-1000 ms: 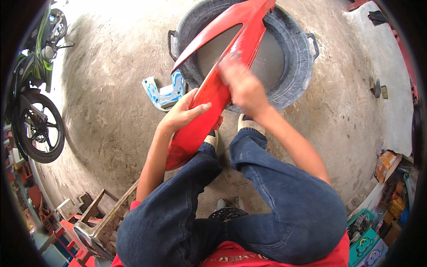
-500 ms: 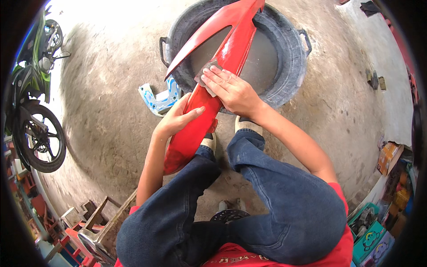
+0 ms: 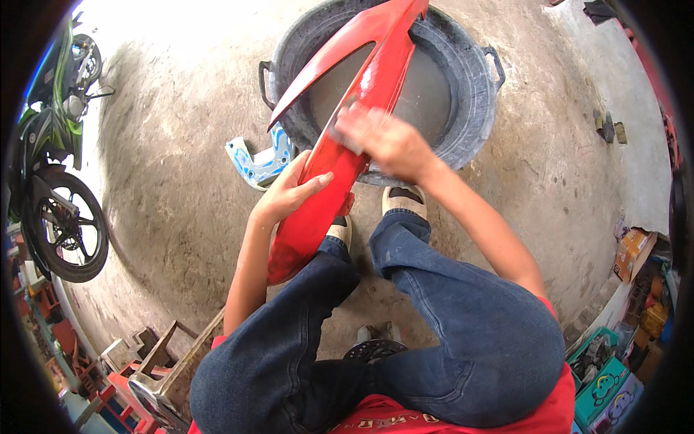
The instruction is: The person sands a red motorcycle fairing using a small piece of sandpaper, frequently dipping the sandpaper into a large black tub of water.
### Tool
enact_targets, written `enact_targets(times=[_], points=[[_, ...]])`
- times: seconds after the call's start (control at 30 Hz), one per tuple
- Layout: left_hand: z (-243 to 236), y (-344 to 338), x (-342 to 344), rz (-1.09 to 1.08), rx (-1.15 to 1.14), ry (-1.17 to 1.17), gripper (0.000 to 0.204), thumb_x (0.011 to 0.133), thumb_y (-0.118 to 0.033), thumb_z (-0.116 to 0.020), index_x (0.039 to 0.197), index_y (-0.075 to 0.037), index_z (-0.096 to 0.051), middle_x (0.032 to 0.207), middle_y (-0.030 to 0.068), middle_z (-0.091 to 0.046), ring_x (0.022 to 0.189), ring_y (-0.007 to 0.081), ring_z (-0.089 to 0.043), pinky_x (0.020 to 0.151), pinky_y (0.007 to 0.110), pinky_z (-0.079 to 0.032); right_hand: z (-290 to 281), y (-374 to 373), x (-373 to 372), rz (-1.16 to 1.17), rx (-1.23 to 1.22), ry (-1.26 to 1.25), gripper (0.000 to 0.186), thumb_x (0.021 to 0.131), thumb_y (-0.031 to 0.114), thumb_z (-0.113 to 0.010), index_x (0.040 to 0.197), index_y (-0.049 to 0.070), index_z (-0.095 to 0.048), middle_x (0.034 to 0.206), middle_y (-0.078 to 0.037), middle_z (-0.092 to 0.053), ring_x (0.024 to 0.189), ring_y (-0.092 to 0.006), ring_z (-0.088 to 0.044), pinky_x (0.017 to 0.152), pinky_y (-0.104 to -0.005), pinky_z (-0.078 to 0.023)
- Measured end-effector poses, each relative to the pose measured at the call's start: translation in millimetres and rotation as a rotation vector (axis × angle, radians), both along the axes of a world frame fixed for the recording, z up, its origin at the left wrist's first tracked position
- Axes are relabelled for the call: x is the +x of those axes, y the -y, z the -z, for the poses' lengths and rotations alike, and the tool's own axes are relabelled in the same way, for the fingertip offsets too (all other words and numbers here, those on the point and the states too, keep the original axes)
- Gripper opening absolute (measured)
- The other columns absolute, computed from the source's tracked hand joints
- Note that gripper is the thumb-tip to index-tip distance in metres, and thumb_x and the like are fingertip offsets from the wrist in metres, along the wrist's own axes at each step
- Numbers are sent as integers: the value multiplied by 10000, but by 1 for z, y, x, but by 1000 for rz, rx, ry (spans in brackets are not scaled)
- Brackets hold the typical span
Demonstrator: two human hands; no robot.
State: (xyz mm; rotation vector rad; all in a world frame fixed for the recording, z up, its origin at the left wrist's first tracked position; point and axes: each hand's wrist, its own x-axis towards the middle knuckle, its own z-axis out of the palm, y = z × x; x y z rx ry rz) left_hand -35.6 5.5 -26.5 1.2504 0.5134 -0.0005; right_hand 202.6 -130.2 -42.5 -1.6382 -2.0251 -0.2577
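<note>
A long red motorcycle fairing panel [image 3: 376, 79], forked at its far end, slants from near my left knee out over a black basin [image 3: 473, 108]. My left hand [image 3: 288, 192] grips the panel at its near part, thumb on top and fingers reaching underneath. Against the panel's middle, my right hand [image 3: 390, 145] presses a grey piece of sandpaper [image 3: 337, 133], mostly covered by the fingers. That hand is smeared by motion. The red surface looks wet and glossy. Cloudy water [image 3: 426, 90] lies in the basin.
A blue-and-white patterned plastic part [image 3: 253, 163] sits on the concrete floor against the basin. At the left stands a green-and-black motorcycle [image 3: 65, 145]. A worn metal frame [image 3: 173, 369] is at lower left, and boxes [image 3: 603, 390] crowd the lower right.
My right hand has shifted slightly right and toward me along the panel, with the sandpaper under its fingers. My left hand and the panel have hardly moved.
</note>
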Motion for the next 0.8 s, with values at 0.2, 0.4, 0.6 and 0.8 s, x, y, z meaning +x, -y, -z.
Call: enact_targets(times=[0.2, 0.4, 0.6, 0.8], points=[[1, -3, -2, 27, 22, 32, 602, 1029, -210, -717, 1524, 11, -456, 1420, 89, -597, 1303, 146, -551, 1130, 339, -435, 4, -15, 10, 309, 58, -172, 451, 1018, 135, -533, 1447, 11, -595, 1467, -218, -615, 1367, -348, -600, 1143, -459, -491], [7, -4, -3, 51, 126, 11, 568, 1032, -185, -707, 1511, 11, -472, 1397, 78, -605, 1286, 137, -552, 1118, 333, -440, 5, 28, -48, 17, -58, -21, 537, 966, 126, -533, 1489, 1, -549, 1511, -186, -593, 1376, -318, -603, 1156, -433, -486], [2, -3, -1, 26, 7, 31, 557, 1031, -182, -706, 1501, 10, -478, 1394, 78, -606, 1278, 134, -554, 1114, 330, -442, -4, 20, -41, 247, -96, -45, 557, 957, 112, -511, 1494, -36, -527, 1527, -227, -561, 1388, -360, -582, 1155, -452, -480], [1, -5, 1, 38, 101, -14, 568, 1032, -185, -704, 1508, 12, -465, 1391, 80, -610, 1285, 139, -557, 1115, 329, -446, -6, 28, -34, 282, -111, -118, 520, 947, 86, -515, 1439, -76, -559, 1476, -246, -593, 1344, -367, -610, 1132, -447, -501]])
